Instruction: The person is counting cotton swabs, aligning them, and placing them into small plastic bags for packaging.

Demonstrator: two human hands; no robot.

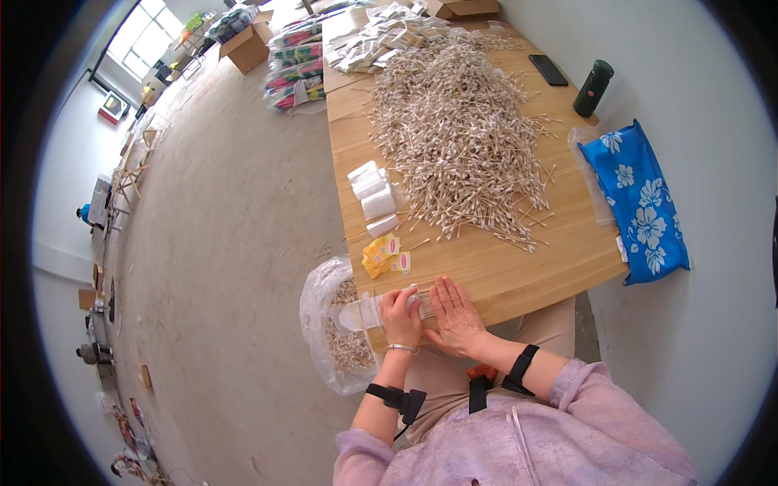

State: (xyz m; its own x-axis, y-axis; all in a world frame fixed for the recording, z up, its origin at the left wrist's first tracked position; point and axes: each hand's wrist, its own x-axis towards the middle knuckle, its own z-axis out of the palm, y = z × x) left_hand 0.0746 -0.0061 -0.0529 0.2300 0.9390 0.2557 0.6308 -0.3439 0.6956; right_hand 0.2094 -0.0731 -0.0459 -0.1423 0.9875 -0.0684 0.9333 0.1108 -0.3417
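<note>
Near the table's front edge my left hand (pixel 399 316) is closed around a small clear plastic bag (pixel 369 311) that lies flat and sticks out on its left side. A row of cotton swabs (pixel 425 303) shows between my two hands, partly hidden by my left fingers. My right hand (pixel 458 318) rests with its fingers straight and together, its edge against the ends of those swabs. Just beyond my left hand lie yellow and white cards (pixel 381 255). Farther along the left edge sit stacks of white plastic bags (pixel 374 197).
A large heap of loose cotton swabs (pixel 462 138) covers the table's (pixel 519 279) middle, with filled packets (pixel 387 36) behind. On the right are a phone (pixel 549 70), a dark bottle (pixel 594 87) and a blue floral pouch (pixel 640 202). A plastic sack of swabs (pixel 318 324) hangs at the left edge.
</note>
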